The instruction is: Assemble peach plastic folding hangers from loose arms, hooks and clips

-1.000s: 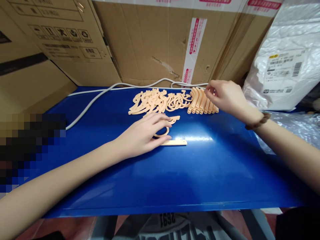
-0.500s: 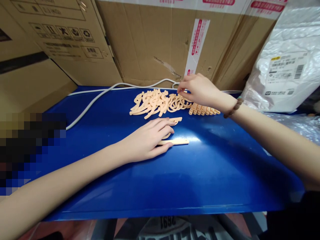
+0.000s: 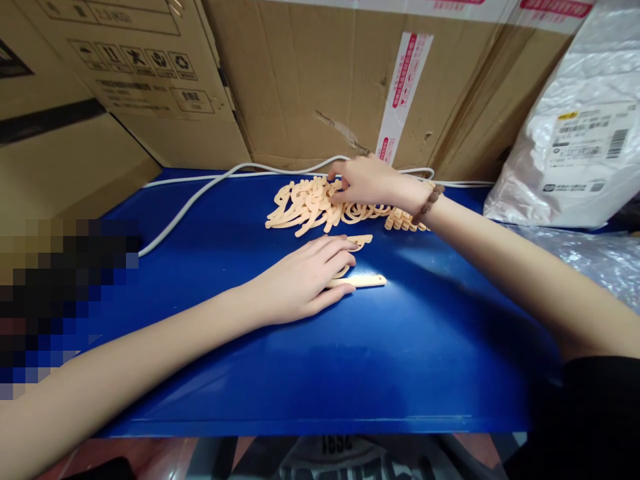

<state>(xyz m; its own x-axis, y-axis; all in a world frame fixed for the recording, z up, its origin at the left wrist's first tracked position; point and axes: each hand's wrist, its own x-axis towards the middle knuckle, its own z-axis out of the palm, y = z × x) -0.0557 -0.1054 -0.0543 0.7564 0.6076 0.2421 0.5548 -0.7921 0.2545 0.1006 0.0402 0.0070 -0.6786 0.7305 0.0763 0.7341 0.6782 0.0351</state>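
My left hand [image 3: 313, 279] lies palm down on the blue tabletop, fingers spread over beige pieces. From under its thumb and forefinger a straight beige strip [image 3: 367, 281] sticks out to the right, with a small hole at its end. Beyond its fingertips another beige piece [image 3: 364, 240] shows, and a curved edge peeks out between the fingers. The palm hides the rest. My right hand [image 3: 367, 180] hovers at a heap of curved beige pieces [image 3: 307, 203], its fingers bent and thumb apart from them; nothing shows in it. Short beige pieces [image 3: 403, 220] stand in a row below its wrist.
A white cable [image 3: 195, 210] runs along the back and left of the tabletop [image 3: 300, 373]. Cardboard boxes [image 3: 300, 80] wall the back and left. At right stand a white bubble-wrap parcel [image 3: 565, 153] and a sheet of clear plastic [image 3: 580, 260].
My right hand has moved left and slightly down, from above the heap's right end to its middle. The left hand stays on its pieces; the view has shifted slightly.
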